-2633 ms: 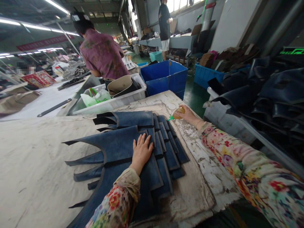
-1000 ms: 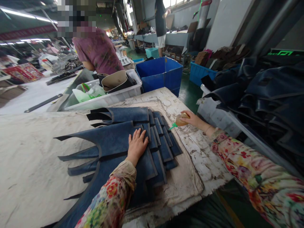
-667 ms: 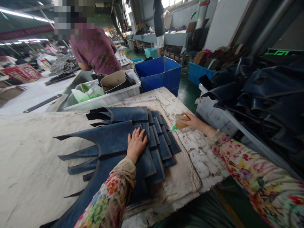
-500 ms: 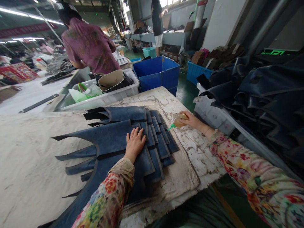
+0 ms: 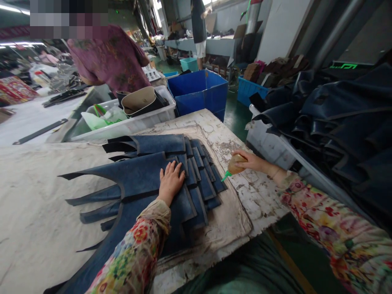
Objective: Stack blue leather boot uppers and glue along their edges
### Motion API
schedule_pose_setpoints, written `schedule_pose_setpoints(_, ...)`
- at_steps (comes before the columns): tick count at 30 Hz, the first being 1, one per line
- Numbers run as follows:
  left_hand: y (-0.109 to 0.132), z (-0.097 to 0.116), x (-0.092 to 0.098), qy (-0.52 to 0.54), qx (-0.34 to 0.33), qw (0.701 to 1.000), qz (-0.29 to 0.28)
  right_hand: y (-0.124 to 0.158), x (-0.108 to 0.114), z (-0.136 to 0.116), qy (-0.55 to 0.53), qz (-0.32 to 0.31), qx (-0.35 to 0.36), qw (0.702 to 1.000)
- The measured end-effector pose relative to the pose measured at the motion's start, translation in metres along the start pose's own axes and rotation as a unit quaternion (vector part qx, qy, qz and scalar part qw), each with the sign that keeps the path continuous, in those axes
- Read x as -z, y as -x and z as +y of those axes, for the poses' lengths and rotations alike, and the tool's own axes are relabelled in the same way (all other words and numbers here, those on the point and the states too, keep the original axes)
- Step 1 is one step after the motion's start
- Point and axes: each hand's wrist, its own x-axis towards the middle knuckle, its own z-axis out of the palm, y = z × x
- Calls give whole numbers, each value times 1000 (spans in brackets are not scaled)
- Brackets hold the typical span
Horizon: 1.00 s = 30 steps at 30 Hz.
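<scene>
Centre of the frame: the left hand point(image 5: 170, 181) lies palm down on a fanned stack of dark blue cut material pieces point(image 5: 137, 179). Its fingers are stretched out flat and slightly spread, gripping nothing, and the fingertips reach the stepped edges of the upper pieces. The floral sleeve runs from the wrist to the bottom edge of the frame.

Right of centre: the right hand point(image 5: 251, 161) is closed around a small amber squeeze bottle with a green nozzle point(image 5: 235, 166). The bottle is tilted, with the nozzle pointing down and to the left. The tip is just beside the right edge of the fanned stack; whether it touches the surface cannot be told.

The stack rests on a stained off-white worktable point(image 5: 36, 212), which fills the lower left of the frame. The pieces overlap like steps towards the right, and long dark-edged points trail out to the left. The tabletop beneath the bottle is cracked and crusted with residue.

Upper centre, behind the table: a white plastic crate point(image 5: 147, 120) holds a rolled tan sheet and a green-and-white bag. A large blue plastic bin point(image 5: 199, 92) stands on the floor just beside it.

Upper left: a person in a purple patterned shirt point(image 5: 110, 61) bends over the neighbouring table.

Right side: a heap of dark blue cut pieces point(image 5: 337, 114) is stacked well apart from both hands.
</scene>
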Motion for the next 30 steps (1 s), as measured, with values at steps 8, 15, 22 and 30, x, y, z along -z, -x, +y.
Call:
schedule_pose_setpoints(8, 1, 1, 1, -10, -2, 1000, 3, -5, -10, 2, -26, 84, 8, 996)
schedule_pose_setpoints(15, 1, 0, 1, -12, -8, 1000, 8, 31, -3, 0, -20, -6, -15, 1000)
schedule_pose_setpoints(22, 1, 2, 2, -10, -10, 1000, 9, 36, -9, -5, -26, 45, -22, 998)
schedule_pose_setpoints(30, 2, 2, 2, -6, -7, 1000, 6, 53, -9, -12, -29, 23, -23, 999)
